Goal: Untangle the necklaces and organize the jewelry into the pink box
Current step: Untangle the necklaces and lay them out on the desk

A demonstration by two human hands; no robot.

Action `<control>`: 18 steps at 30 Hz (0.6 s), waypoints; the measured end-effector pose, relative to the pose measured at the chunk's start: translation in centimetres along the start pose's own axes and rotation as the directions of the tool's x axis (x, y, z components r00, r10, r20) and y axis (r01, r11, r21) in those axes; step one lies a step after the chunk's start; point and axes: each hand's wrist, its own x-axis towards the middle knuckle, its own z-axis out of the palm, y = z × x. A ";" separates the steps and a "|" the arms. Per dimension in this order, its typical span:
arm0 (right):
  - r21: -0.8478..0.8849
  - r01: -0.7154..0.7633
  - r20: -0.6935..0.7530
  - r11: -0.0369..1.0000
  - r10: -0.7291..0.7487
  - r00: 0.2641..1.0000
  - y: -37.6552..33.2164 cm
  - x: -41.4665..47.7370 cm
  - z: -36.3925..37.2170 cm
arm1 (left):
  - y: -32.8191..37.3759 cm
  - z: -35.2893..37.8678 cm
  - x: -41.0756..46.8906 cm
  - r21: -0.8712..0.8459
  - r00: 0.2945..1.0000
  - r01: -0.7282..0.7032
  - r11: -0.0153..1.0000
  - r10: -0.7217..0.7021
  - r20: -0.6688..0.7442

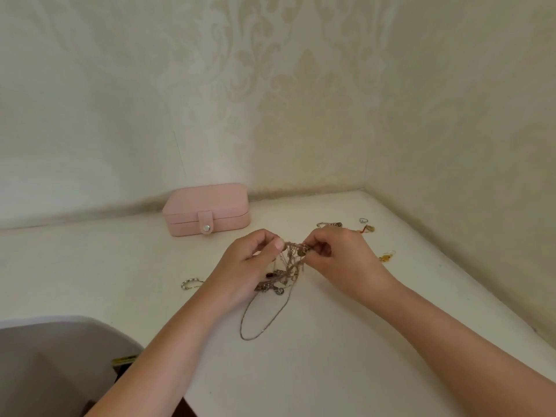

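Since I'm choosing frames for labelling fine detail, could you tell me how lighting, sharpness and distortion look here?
Head view: soft, even light, only faint shadows under the left hand and right hand; the tangled necklaces they pinch look soft, single links unresolved. Head view again: wide-angle bending curves the table edge; the pink box reads clearly.

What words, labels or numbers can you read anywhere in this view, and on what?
None can be read.
Pink box: plain lid and snap tab, no label showing.
Tangled necklaces: charms too small to tell.
Yellow-and-black strip at lower left: too blurred to read.
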 end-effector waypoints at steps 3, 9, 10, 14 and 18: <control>0.034 -0.040 -0.019 0.999 0.041 0.999 0.0 0.1 -0.1 | 0.3 -0.1 0.1 -0.245 0.998 0.052 0.968 -0.061 -0.031; 0.288 -0.172 0.053 0.942 0.163 0.985 -0.2 -0.1 -0.4 | 0.6 -0.2 0.3 -0.476 0.994 0.077 0.876 -0.105 -0.033; 0.389 -0.210 0.086 0.897 0.192 0.978 -0.3 -0.1 -0.5 | 0.5 -0.3 0.3 -0.493 0.993 0.083 0.866 -0.113 -0.032; 0.721 -0.275 0.228 0.637 0.158 0.961 -0.4 0.0 -0.9 | 0.4 -0.3 0.2 -0.430 0.995 0.068 0.900 -0.090 -0.031; 0.849 -0.290 0.284 0.441 0.082 0.955 -0.4 0.0 -1.0 | 0.3 -0.2 0.0 -0.262 0.999 0.045 0.964 -0.050 -0.013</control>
